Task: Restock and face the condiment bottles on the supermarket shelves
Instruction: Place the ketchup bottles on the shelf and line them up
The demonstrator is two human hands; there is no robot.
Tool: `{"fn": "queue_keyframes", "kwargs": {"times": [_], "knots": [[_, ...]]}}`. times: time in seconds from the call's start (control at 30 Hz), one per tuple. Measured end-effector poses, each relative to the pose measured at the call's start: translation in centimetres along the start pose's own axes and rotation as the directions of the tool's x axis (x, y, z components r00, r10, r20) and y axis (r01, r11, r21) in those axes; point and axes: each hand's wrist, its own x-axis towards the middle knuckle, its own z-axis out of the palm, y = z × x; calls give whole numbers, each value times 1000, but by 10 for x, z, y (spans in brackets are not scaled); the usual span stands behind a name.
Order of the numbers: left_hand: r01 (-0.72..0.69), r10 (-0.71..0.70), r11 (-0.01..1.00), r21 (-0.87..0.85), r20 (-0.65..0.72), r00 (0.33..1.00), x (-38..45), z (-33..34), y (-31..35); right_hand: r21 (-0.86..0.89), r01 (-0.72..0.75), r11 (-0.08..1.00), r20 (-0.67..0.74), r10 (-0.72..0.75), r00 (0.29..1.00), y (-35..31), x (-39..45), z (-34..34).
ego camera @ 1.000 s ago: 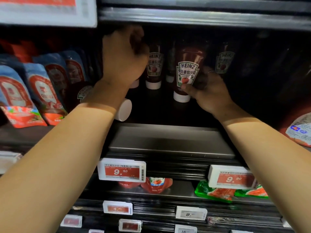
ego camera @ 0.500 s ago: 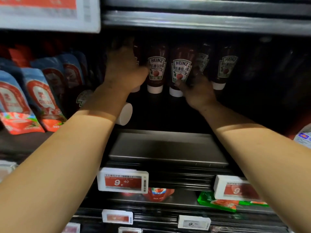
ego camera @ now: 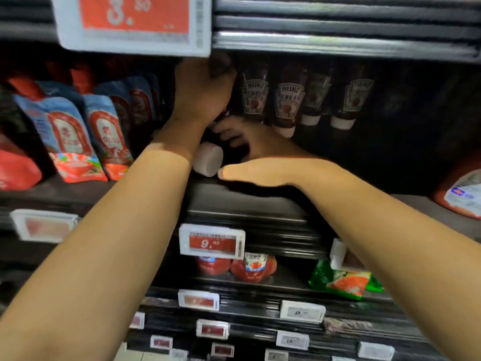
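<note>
On the dark middle shelf [ego camera: 260, 204], toward its back, four Heinz ketchup bottles [ego camera: 286, 105] stand cap-down in a row, labels facing out, just right of the left hand [ego camera: 203, 92]. That hand is raised deep under the upper shelf edge, fingers curled over a dark bottle at the left end of the row; the bottle itself is mostly hidden, so the exact grip cannot be told. Below the left wrist a fallen bottle lies on its side near the front edge of the shelf, its white cap [ego camera: 208, 158] pointing outward. The right hand [ego camera: 260, 152] is at this fallen bottle: fingers reach behind the cap around the dark body and the thumb lies straight along the shelf's front edge, its tip just beside the cap; whether the fingers have closed on the bottle cannot be told. At the left end of the same shelf stand at least four blue-and-red sauce pouches [ego camera: 65, 136] in rows. At its right end one red pack with a white label [ego camera: 463, 194] shows partly. One large price tag [ego camera: 135, 22] reading 3.30 hangs from the upper shelf edge; one tag [ego camera: 212, 243] reading 9.40 is fixed to the front edge below the hands. On the shelf beneath lie two red pouches [ego camera: 252, 267] and one green packet [ego camera: 343, 280].
</note>
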Motion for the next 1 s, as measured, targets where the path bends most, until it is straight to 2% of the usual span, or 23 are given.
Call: {"fn": "queue_keyframes", "kwargs": {"times": [0.07, 0.13, 0.23, 0.3, 0.33, 0.4, 0.5, 0.53, 0.6, 0.67, 0.73, 0.8, 0.87, 0.9, 1.0], "knots": [[14, -12, 999, -32, 50, 999, 1, -6, -6, -93, -25, 995, 45, 30, 999, -8, 4, 18], [15, -11, 998, -60, 73, 997, -2, -10, -12, -165, -46, 985, -15, 44, 999, -14, 9, 33], [-18, 17, 1000, -22, -8, 1000, -8, -11, -20, -92, -29, 995, -114, 18, 993, -20, 17, 44], [1, -4, 998, -59, -48, 999, -8, -11, -25, -84, -40, 996, -135, 29, 990, -16, 15, 36], [32, -34, 993, -111, -17, 999, -7, -11, -28, -98, -55, 994, -135, 42, 990, -12, 11, 27], [90, -68, 985, -147, 146, 987, -9, -8, -30, -117, -103, 988, -118, 89, 989, 2, -3, 4], [161, -37, 948, -275, 407, 913, -19, 1, -24, -34, -177, 984, -58, 175, 983, 25, -33, -31], [140, 22, 939, -315, 461, 887, -22, 3, -21, 6, -196, 981, -50, 196, 979, 32, -43, -39], [15, 131, 965, -263, 528, 839, -26, 7, -18, 37, -225, 974, -75, 227, 971, 44, -61, -52], [-28, 158, 975, -221, 597, 787, -25, 6, -18, 29, -258, 966, -120, 260, 958, 55, -76, -64], [18, 138, 979, -205, 718, 683, -24, 4, -25, -18, -306, 952, -144, 300, 943, 63, -89, -73], [14, 71, 996, -93, 842, 534, -25, 3, -28, -66, -346, 936, -150, 334, 931, 67, -98, -78], [-5, 11, 1000, -9, 893, 450, -27, 6, -30, -100, -360, 927, -143, 345, 928, 68, -102, -78], [-17, 0, 1000, 8, 897, 442, -29, 9, -31, -102, -359, 928, -138, 344, 929, 68, -101, -77], [-49, -14, 998, 44, 873, 488, -32, 18, -30, -94, -365, 926, -155, 349, 924, 64, -94, -72]]}}
